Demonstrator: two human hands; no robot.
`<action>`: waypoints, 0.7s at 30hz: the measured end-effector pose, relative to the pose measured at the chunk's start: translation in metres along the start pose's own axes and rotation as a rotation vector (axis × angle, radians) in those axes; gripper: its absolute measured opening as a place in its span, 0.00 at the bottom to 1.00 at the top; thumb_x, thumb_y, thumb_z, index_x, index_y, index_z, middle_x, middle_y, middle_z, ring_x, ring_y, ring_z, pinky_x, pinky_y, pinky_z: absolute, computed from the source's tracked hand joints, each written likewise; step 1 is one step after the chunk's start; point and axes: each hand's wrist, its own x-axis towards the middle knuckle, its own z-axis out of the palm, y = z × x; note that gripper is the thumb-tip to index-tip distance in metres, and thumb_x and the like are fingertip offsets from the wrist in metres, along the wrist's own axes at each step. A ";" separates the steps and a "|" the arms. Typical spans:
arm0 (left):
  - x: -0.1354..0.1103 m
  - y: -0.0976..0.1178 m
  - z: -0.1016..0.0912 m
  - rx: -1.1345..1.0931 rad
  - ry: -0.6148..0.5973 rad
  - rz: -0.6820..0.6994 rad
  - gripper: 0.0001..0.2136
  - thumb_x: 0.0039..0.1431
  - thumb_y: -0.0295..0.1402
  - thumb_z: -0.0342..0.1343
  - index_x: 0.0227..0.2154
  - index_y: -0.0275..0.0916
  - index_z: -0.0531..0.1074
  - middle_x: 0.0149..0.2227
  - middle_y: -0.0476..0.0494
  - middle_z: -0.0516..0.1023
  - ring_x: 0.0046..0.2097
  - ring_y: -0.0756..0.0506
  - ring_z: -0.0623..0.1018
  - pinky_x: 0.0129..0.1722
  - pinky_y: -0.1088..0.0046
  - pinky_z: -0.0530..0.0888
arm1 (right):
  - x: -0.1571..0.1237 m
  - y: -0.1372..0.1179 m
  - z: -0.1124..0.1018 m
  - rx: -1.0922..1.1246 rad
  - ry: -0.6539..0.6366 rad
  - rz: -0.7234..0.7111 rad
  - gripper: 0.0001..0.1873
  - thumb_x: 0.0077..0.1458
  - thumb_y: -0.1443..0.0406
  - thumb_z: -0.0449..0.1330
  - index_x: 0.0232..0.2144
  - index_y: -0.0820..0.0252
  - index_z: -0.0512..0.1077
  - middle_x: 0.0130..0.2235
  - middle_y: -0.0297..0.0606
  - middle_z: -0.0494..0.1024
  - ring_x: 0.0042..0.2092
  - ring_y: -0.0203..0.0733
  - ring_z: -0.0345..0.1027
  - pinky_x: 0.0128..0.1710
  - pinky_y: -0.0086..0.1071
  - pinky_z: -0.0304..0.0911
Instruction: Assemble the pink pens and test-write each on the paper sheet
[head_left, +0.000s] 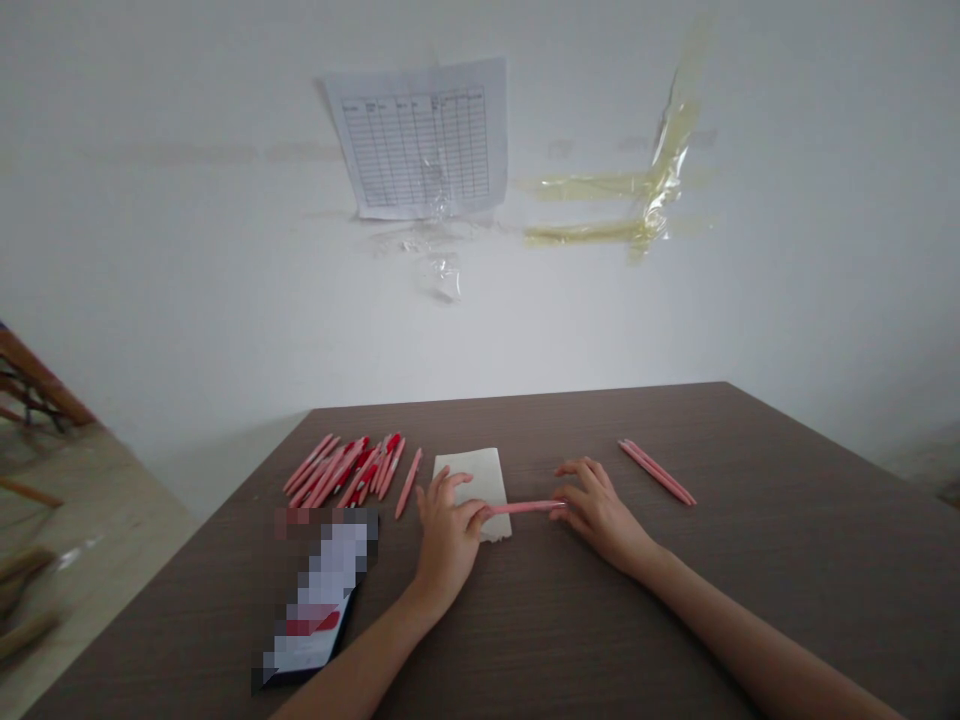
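Observation:
A pink pen (523, 507) lies level between my two hands over the brown table (675, 600). My left hand (448, 532) pinches its left end with thumb and fingers, resting on a small pale sheet of paper (472, 475). My right hand (596, 510) grips the pen's right end, fingers curled round it. A heap of several pink and red pens (349, 470) lies to the left of the paper. Two pink pens (657, 472) lie side by side to the right of my right hand.
A dark flat object with a blurred face (319, 595) lies on the table near my left forearm. On the white wall hang a printed table sheet (421, 138) and strips of yellowish tape (637, 195). Wooden furniture (30, 400) stands at the far left.

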 end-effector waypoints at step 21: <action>-0.003 0.002 -0.002 -0.019 -0.011 -0.013 0.09 0.59 0.30 0.58 0.25 0.45 0.80 0.49 0.42 0.76 0.60 0.32 0.66 0.59 0.33 0.56 | 0.001 0.008 0.003 0.050 0.060 0.026 0.01 0.60 0.65 0.59 0.34 0.54 0.71 0.45 0.42 0.73 0.53 0.52 0.61 0.60 0.60 0.50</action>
